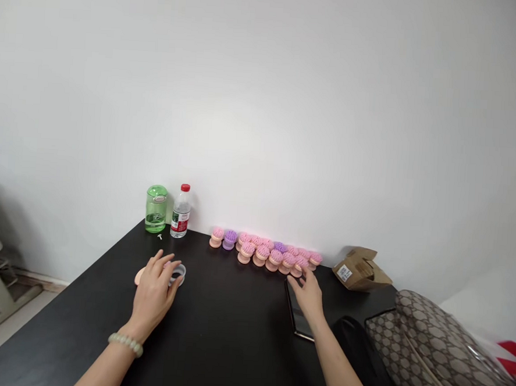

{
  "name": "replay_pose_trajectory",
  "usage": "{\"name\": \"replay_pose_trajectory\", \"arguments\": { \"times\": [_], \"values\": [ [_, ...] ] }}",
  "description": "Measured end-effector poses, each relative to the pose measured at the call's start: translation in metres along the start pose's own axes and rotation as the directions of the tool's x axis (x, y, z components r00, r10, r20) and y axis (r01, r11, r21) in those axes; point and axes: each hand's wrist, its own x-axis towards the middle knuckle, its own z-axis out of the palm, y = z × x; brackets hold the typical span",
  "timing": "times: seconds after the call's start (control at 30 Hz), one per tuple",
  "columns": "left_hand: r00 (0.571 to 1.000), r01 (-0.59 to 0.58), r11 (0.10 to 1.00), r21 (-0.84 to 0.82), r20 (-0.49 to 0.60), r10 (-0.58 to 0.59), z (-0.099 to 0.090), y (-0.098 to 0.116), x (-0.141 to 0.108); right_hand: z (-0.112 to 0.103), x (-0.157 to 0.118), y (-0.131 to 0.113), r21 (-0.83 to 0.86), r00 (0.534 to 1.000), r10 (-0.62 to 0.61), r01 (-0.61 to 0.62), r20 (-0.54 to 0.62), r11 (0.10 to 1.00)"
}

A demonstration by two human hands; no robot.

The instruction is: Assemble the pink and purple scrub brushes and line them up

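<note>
My left hand [153, 294], with a pale beaded bracelet [125, 344] on its wrist, curls over a peach round piece [138, 276] and a clear plastic ring [177, 275]. The fingers hide most of both. My right hand [306, 295] hangs with its fingers apart, just in front of the rows of pink silicone brushes on peach bases [263, 253], and appears to touch none. One purple brush [229, 237] stands in the back row. Under my right hand lies a black smartphone [297, 312].
The black table [220, 313] meets a white wall behind it. A green tumbler [156, 209] and a water bottle with a red cap [180, 211] stand at the back corner. A cardboard box [360, 270] and a patterned bag [431, 355] sit at the right.
</note>
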Motion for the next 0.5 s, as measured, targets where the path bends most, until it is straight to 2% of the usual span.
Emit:
{"name": "replay_pose_trajectory", "arguments": {
  "times": [0.1,0.2,0.33,0.5],
  "values": [
    [0.984,-0.164,0.985,-0.06,0.068,0.168,0.005,0.012,-0.003,-0.014,0.027,0.021,-0.099,0.997,0.051,-0.057,-0.062,0.993],
    [0.954,-0.255,0.961,-0.104,0.133,0.267,0.009,0.022,-0.007,-0.013,0.049,0.03,-0.159,0.995,0.066,-0.077,-0.07,0.984],
    [0.926,-0.323,0.94,-0.107,0.168,0.337,0.015,0.022,-0.014,0.002,0.066,0.035,-0.179,0.995,0.086,-0.093,-0.047,0.98],
    [0.909,-0.352,0.935,-0.048,0.222,0.354,0.025,0.01,-0.018,0.016,0.072,0.037,-0.151,0.987,0.14,-0.15,-0.077,0.977]
  ]
}}
